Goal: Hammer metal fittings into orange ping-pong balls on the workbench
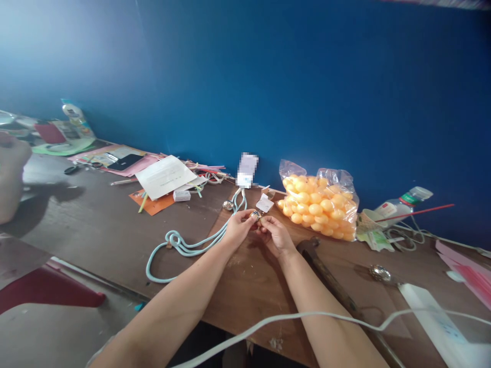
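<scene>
Silver piece: small, round and shiny [255, 214], held up at my fingertips near the middle of the table [245, 286], with the bag of balls off to its right.
Left hand: my left hand [241, 228] pinches the silver piece, thumb and finger closed on it, the back of the hand turned up.
Right hand: my right hand [278, 237] is curled in from the other side, fingertips closed together right by the silver piece. What they pinch is too small to tell.
Arms: both reach out long and lean in toward each other, like a pointy roof. My wrists are bent a little, hands close together.
White tag: a little one [264, 203] just past my fingers.
Blue rope: pale and loopy [192, 250], lying to the left of my hands.
Other silver ball: near the top of the rope [227, 205].
Yellow balls: lots, in a clear bag [318, 207].
Long dark tool: on the table [330, 278], beside my right arm.
White wire: goes across in front of my right arm [280, 317].
Other person: a bit of arm [11, 179] at the far left.
</scene>
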`<control>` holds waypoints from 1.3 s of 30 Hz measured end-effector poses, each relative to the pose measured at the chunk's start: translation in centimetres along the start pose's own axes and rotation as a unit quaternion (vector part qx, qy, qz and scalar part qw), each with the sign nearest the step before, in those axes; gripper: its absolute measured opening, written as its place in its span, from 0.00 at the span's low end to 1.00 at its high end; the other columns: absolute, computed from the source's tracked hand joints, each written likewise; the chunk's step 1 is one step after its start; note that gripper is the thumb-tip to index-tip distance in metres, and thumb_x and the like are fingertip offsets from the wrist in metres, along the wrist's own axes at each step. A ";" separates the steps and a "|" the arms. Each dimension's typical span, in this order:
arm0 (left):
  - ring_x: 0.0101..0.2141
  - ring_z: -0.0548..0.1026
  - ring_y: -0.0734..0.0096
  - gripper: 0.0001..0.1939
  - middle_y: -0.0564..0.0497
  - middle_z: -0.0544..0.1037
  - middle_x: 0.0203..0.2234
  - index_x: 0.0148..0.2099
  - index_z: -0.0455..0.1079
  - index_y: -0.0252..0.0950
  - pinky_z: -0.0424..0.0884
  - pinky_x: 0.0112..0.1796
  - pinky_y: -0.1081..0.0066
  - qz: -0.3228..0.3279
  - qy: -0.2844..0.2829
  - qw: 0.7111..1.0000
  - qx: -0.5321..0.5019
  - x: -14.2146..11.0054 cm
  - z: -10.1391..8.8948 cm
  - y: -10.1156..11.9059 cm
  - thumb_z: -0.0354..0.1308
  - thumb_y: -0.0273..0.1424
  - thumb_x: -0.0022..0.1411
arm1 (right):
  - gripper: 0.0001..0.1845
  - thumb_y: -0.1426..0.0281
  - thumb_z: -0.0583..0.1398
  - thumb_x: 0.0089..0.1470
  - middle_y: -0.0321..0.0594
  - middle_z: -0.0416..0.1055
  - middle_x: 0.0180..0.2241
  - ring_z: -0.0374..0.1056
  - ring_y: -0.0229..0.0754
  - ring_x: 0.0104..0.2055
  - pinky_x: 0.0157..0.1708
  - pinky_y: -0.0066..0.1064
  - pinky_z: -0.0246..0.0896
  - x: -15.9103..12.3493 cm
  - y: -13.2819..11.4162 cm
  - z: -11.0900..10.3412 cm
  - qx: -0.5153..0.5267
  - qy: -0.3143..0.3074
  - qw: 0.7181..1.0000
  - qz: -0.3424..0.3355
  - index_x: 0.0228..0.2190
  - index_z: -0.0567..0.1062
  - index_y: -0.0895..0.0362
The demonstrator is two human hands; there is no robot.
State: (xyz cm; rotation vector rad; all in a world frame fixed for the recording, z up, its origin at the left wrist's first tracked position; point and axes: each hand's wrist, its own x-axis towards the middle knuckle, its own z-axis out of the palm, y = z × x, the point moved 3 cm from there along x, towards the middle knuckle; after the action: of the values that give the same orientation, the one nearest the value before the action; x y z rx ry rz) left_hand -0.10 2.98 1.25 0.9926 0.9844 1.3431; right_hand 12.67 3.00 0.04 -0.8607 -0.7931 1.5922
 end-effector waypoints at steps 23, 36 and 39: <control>0.31 0.77 0.71 0.20 0.47 0.80 0.34 0.45 0.76 0.32 0.76 0.39 0.66 -0.018 -0.045 0.996 -0.081 0.8 -0.1 -1.4 0.66 0.37 0.51 | 0.17 0.65 0.72 0.37 0.32 0.70 0.22 0.57 0.29 0.20 0.21 0.23 0.63 -0.1 -0.4 0.2 -0.015 -0.023 0.999 -0.026 0.26 0.71 0.56; 0.31 0.77 0.70 0.22 0.47 0.80 0.32 0.43 0.76 0.31 0.75 0.40 0.65 -0.041 -0.068 0.991 -0.110 0.4 0.3 -1.2 0.69 0.38 0.48 | 0.21 0.61 0.72 0.36 0.29 0.66 0.19 0.57 0.29 0.18 0.18 0.23 0.62 -0.1 -0.5 0.2 -0.054 0.003 0.998 -0.024 0.26 0.69 0.56; 0.30 0.77 0.70 0.20 0.47 0.80 0.31 0.43 0.75 0.31 0.76 0.39 0.65 -0.053 -0.055 0.992 -0.101 0.3 0.3 -1.2 0.69 0.36 0.48 | 0.22 0.60 0.72 0.36 0.30 0.67 0.19 0.57 0.29 0.18 0.18 0.24 0.63 -0.1 -0.3 0.1 -0.061 -0.001 0.998 -0.021 0.27 0.69 0.56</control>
State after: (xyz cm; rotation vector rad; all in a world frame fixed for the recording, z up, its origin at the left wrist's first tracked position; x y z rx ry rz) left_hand 0.52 3.28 0.19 0.8403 0.7906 1.2596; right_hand 12.77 2.97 0.39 -0.9233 -0.9118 1.5212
